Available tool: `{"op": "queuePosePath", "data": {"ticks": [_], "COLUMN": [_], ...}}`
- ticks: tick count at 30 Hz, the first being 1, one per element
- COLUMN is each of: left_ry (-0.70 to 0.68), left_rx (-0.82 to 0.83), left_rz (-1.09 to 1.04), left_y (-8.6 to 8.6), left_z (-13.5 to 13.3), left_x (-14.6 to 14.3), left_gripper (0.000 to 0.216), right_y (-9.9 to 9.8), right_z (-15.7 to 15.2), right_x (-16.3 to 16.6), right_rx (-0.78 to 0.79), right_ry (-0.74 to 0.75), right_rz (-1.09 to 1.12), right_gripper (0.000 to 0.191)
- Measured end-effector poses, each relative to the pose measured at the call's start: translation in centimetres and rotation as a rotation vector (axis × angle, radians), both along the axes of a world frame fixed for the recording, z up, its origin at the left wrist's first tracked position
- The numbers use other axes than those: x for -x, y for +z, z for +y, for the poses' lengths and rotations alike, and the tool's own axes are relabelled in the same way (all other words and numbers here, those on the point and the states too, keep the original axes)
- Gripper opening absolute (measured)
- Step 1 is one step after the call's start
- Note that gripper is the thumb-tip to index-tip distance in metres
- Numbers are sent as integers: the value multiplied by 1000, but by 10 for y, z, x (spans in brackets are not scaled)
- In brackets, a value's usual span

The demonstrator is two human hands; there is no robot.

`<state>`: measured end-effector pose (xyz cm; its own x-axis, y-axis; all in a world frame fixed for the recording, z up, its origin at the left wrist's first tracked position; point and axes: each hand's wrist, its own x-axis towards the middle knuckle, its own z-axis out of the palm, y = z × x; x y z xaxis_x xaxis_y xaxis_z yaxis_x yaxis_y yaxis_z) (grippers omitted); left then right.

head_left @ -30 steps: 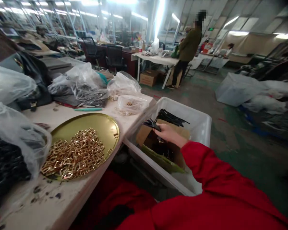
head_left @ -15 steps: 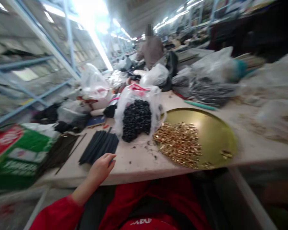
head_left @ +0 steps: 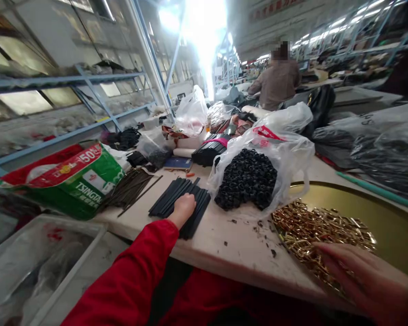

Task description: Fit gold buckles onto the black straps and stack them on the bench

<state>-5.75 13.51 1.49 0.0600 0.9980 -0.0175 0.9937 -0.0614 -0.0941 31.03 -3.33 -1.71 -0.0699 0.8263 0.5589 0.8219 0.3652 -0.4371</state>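
My left hand [head_left: 182,208], in a red sleeve, rests on a flat stack of black strips [head_left: 177,201] on the white table [head_left: 231,244]; its fingers curl down onto the strips. My right hand [head_left: 363,280] lies blurred at the lower right, fingers stretched over a heap of gold buckles [head_left: 321,231] in a round gold tray [head_left: 391,217]. A clear bag of small black rings [head_left: 250,179] stands between the strips and the tray.
A green and red sack [head_left: 73,179] and loose dark strips [head_left: 129,188] lie left of the stack. A white plastic bin [head_left: 37,262] sits on the floor at lower left. Bags crowd the table's back. A person [head_left: 277,77] works further along.
The view swung from the bin on my right to the table's left part. My left hand moved forward onto the black strips. My right hand came out of the bin to the buckles.
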Motion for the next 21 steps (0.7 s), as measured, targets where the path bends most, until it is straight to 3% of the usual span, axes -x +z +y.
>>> {"op": "queuePosePath", "data": {"ticks": [4, 8, 14, 18, 21], "left_ry": [-21, -70, -25, -2, -10], "left_rx": [10, 16, 39, 45, 34], "left_rz": [-42, -101, -173, -215, -266], "left_y": [-2, -1, -7, -10, -7], "left_z": [-4, -10, 4, 10, 6], "left_x": [2, 3, 3, 7, 10], "left_gripper": [24, 29, 22, 18, 15], "right_y": [28, 30, 18, 14, 1], "right_z": [21, 61, 154, 210, 222], "right_x": [44, 80, 75, 71, 82], "right_rx": [11, 114, 323, 362, 426], "right_ry": [259, 282, -141, -275, -334], "right_rz": [-142, -207, -167, -213, -235], "right_gripper": [23, 24, 44, 50, 59]}}
